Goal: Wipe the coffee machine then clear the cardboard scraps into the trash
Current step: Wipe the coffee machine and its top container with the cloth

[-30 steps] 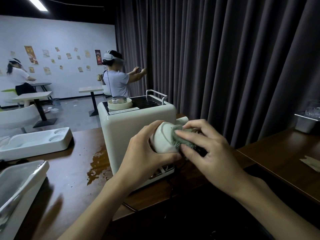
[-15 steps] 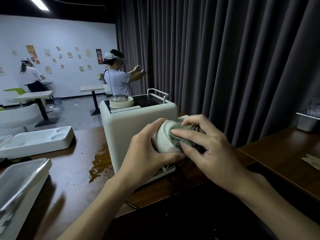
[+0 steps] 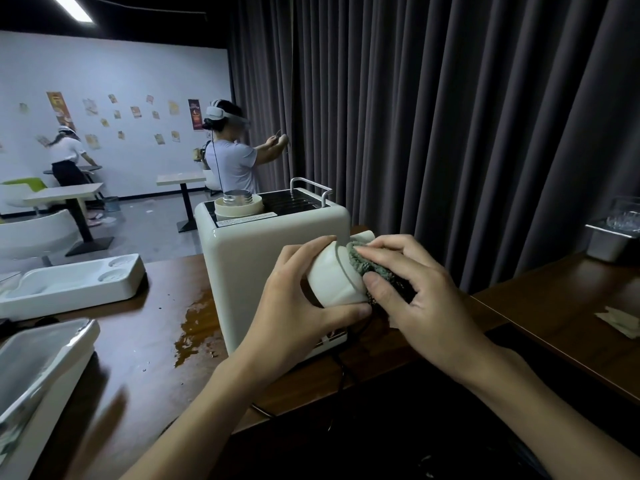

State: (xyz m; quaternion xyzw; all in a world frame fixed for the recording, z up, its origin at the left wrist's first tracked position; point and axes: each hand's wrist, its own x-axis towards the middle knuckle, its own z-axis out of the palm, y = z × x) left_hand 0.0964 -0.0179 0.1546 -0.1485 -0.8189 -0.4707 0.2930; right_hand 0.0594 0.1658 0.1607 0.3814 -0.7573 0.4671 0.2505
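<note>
A cream coffee machine [image 3: 242, 258] stands on the brown wooden counter [image 3: 145, 344], with a rounded cream part [image 3: 332, 278] sticking out of its near side. My left hand [image 3: 294, 306] is wrapped around that rounded part. My right hand [image 3: 419, 299] presses a grey-green cloth [image 3: 360, 261] against the part's right end. A cardboard scrap [image 3: 620, 322] lies on the right-hand counter. No trash bin is in sight.
A brown liquid puddle [image 3: 195, 323] lies left of the machine. A white moulded tray [image 3: 69, 284] and a metal-lined tray [image 3: 38, 368] sit at the left. A steel container [image 3: 609, 237] stands far right. Dark curtains hang behind; two people work in the background.
My right hand has slid the cloth a little up and over the end of the rounded part. My left hand keeps its grip. The machine has stayed put.
</note>
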